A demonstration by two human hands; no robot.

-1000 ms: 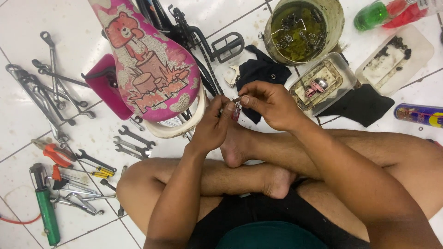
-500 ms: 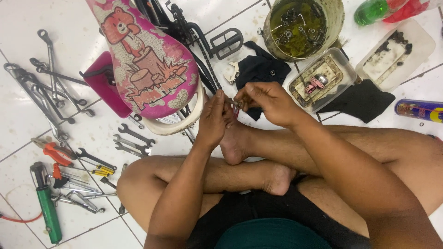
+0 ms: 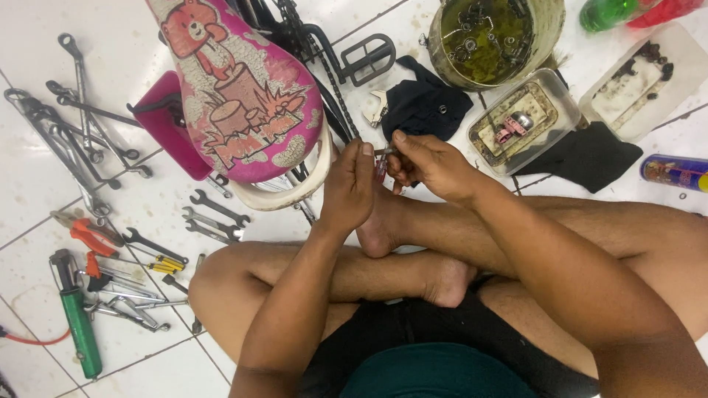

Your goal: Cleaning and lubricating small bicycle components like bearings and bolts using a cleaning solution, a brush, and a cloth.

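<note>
I sit cross-legged on a white tiled floor. My left hand (image 3: 350, 188) and my right hand (image 3: 431, 163) meet above my foot and both pinch a small metal part (image 3: 383, 156) between the fingertips. What the part is exactly is too small to tell. Just left of my hands lies a pink bicycle saddle (image 3: 240, 96) with a cartoon bear print, a black chain (image 3: 324, 59) and a pedal (image 3: 369, 57) behind it. A black rag (image 3: 428, 107) lies beyond my fingers.
Several wrenches (image 3: 81, 140), red-handled pliers (image 3: 88, 236) and a green-handled tool (image 3: 77, 328) are spread at the left. A round tub of dirty oil (image 3: 490, 33), two plastic trays (image 3: 527, 121) with small parts, another black cloth (image 3: 586, 155), bottles (image 3: 608, 13) and a spray can (image 3: 675, 173) sit at the right.
My hands have stayed together on the small metal part, with only slight finger movement. The view has shifted a little.
</note>
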